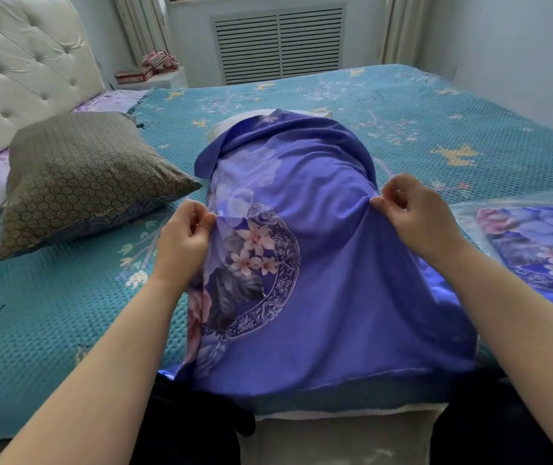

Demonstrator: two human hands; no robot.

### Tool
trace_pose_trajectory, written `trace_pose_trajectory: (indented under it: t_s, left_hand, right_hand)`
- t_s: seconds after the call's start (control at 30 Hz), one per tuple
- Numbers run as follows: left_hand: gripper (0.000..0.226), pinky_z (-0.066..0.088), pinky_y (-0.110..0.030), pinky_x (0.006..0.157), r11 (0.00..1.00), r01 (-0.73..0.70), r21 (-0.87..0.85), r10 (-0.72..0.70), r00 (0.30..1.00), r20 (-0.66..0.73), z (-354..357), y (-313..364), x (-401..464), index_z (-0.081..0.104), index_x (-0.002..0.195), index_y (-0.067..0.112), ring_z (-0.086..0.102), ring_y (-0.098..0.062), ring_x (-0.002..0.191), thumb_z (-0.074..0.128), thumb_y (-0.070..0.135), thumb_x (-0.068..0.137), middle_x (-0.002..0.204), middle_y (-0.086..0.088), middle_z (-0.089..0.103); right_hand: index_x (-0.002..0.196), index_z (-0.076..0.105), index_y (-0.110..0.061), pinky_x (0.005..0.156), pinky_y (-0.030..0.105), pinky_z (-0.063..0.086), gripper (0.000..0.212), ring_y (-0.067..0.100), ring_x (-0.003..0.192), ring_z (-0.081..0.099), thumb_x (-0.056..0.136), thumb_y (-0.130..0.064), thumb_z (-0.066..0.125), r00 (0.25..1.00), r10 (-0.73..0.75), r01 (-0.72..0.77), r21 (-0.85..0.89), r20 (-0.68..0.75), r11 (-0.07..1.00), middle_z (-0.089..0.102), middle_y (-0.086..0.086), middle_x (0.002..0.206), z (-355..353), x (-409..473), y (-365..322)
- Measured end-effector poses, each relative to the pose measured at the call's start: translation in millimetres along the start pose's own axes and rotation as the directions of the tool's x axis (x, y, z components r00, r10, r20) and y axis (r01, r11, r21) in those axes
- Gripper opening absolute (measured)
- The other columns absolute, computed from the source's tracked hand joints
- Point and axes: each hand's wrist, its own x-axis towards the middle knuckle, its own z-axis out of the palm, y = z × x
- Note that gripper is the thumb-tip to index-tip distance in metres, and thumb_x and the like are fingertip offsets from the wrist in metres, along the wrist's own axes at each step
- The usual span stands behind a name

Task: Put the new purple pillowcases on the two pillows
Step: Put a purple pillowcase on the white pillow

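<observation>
Directly in front of me, a purple pillowcase (318, 263) printed with pale flowers and a blue ornamental ring lay lengthwise on the bed (50, 313), drawn most of the way over a white pillow (221, 129). Only the far end of that pillow showed, poking out past the cloth's far edge. The near end of the pillowcase hung slack over the bed's near edge, toward my legs.

My left hand (184, 239) was at the left side of the pillowcase, fingers curled, thumb and fingertips pinching a fold of the purple fabric. My right hand (416, 216) did the same on the right side, fingers curled in and pinching the cloth at its edge. Both hands were raised a little, so the fabric was stretched taut between them and creased toward each pinch.

To my left, a second pillow (80, 179) in a dark brownish cover with a honeycomb pattern rested on the bed near the tufted cream headboard (23, 62), well apart from the purple one. To my right, at the edge of the view, lay another folded purple pillowcase (537, 250) with the same flower print, apparently inside clear plastic wrapping.

The bed was covered by a teal textured blanket with small yellow and pink motifs. Beyond it stood a wall with a slatted radiator cover (278, 45) and a low white shelf (154, 78) holding some small reddish things.
</observation>
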Motion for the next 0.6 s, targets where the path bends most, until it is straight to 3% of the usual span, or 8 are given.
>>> trace_pose_trajectory:
  t_s: [0.1,0.17,0.23,0.33,0.4,0.47,0.53,0.6]
  left_hand:
    - [0.024,0.033,-0.030,0.059,0.940,0.229,-0.253,-0.236,0.972,0.004,-3.0,-9.0,16.7,0.047,0.075,0.024,0.037,-0.012,0.060,0.046,0.018,0.098,0.068,0.001,0.044]
    - [0.023,0.036,-0.031,0.063,0.908,0.336,-0.250,-0.341,0.940,0.024,0.3,-15.8,24.3,0.048,0.077,0.024,0.041,-0.014,0.068,0.043,0.019,0.099,0.072,0.002,0.046]
    - [0.021,0.036,-0.031,0.063,0.931,0.342,-0.128,-0.331,0.939,0.095,5.4,-18.2,24.9,0.049,0.078,0.023,0.044,-0.015,0.073,0.047,0.029,0.097,0.072,0.002,0.049]
    - [0.033,0.037,-0.026,0.058,0.948,0.306,-0.082,-0.268,0.913,0.309,-4.0,-10.8,18.2,0.053,0.079,0.021,0.046,-0.009,0.061,0.061,0.053,0.078,0.068,0.003,0.053]
    - [0.032,0.037,-0.021,0.055,0.969,0.246,-0.025,-0.207,0.864,0.459,-14.6,-7.9,11.9,0.057,0.080,0.013,0.047,-0.006,0.059,0.076,0.038,0.075,0.067,0.003,0.055]
    - [0.026,0.036,-0.022,0.055,0.986,0.164,-0.014,-0.138,0.874,0.466,-17.9,-6.3,6.0,0.059,0.077,0.006,0.045,-0.008,0.060,0.081,0.019,0.072,0.064,0.000,0.054]
    - [0.020,0.033,-0.024,0.054,0.996,0.071,-0.052,-0.051,0.948,0.313,-13.0,-2.8,3.7,0.060,0.072,0.006,0.042,-0.009,0.057,0.079,0.012,0.073,0.062,-0.004,0.054]
    - [0.016,0.033,-0.023,0.053,1.000,-0.030,-0.006,0.031,0.983,0.181,-6.5,0.6,6.4,0.062,0.070,0.010,0.042,-0.005,0.055,0.073,0.014,0.081,0.058,-0.004,0.055]
  right_hand:
    - [0.071,0.046,-0.020,0.050,0.022,0.029,0.024,0.004,0.047,0.034,0.092,-0.019,0.060,0.980,0.125,-0.175,0.361,0.158,0.916,0.046,-0.008,0.048,-0.3,19.2,6.3]
    - [0.070,0.047,-0.021,0.057,0.023,0.033,0.025,0.007,0.057,0.039,0.093,-0.020,0.058,0.960,0.189,-0.253,0.354,0.207,0.900,0.048,-0.005,0.058,9.8,28.6,12.2]
    - [0.073,0.050,-0.021,0.061,0.018,0.036,0.023,0.010,0.063,0.043,0.094,-0.025,0.056,0.939,0.195,-0.270,0.258,0.283,0.927,0.049,-0.002,0.066,20.7,31.1,12.9]
    - [0.083,0.057,-0.017,0.066,0.018,0.043,0.011,0.009,0.071,0.052,0.089,-0.025,0.060,0.832,0.129,-0.362,0.352,0.539,0.863,0.057,0.000,0.077,14.0,29.7,9.7]
    - [0.084,0.061,-0.017,0.065,0.017,0.047,0.011,0.008,0.072,0.056,0.079,-0.020,0.071,0.733,0.074,-0.400,0.341,0.676,0.850,0.060,0.000,0.078,-2.0,29.3,10.1]
    - [0.075,0.064,-0.018,0.063,0.022,0.042,0.018,0.010,0.069,0.052,0.070,-0.020,0.081,0.755,0.024,-0.243,0.246,0.656,0.938,0.056,0.001,0.071,-6.6,27.8,9.0]
    - [0.075,0.064,-0.015,0.066,0.026,0.038,0.018,0.016,0.069,0.049,0.071,-0.016,0.081,0.882,-0.070,-0.002,0.153,0.466,0.988,0.052,0.000,0.071,3.8,25.7,1.6]
    - [0.081,0.064,-0.013,0.071,0.029,0.042,0.013,0.019,0.074,0.054,0.077,-0.016,0.076,0.939,-0.195,0.188,0.053,0.282,0.981,0.055,-0.001,0.077,19.6,23.6,-7.6]
